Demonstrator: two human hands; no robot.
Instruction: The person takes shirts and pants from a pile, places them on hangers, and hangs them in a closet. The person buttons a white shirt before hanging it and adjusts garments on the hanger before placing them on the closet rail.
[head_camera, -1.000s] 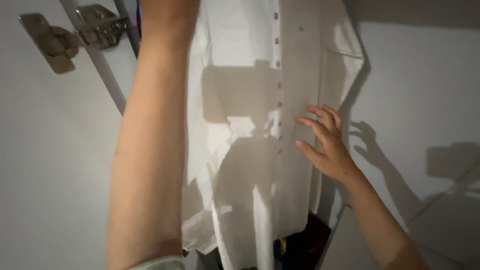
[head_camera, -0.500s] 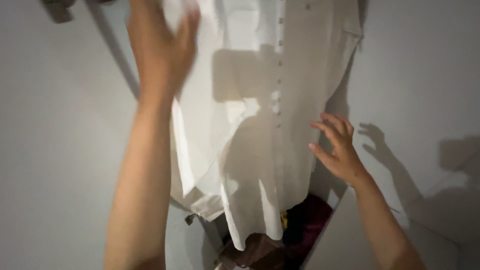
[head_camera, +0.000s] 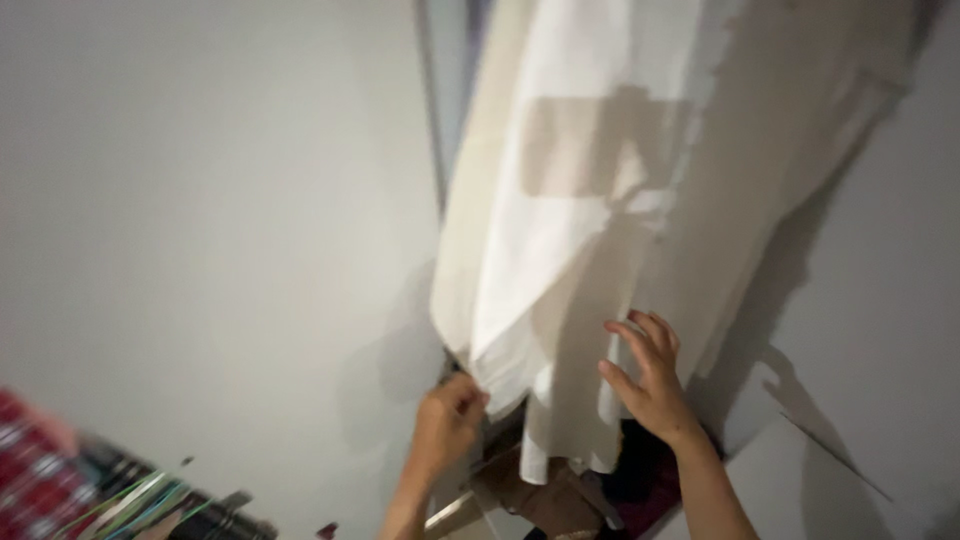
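Straightening a hanging white shirt.
Left hand pinching the lower hem; right hand spread flat against the cloth; smoothing downward likely next.

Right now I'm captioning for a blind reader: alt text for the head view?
A white shirt hangs against a pale wall; the left hand grips its lower hem, the right hand rests open on the fabric.

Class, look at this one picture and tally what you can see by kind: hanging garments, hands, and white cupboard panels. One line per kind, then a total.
Hanging white shirt: 1
Hands: 2 (left hand, right hand)
White cupboard panels: 2 (left panel, right panel)
Total: 5
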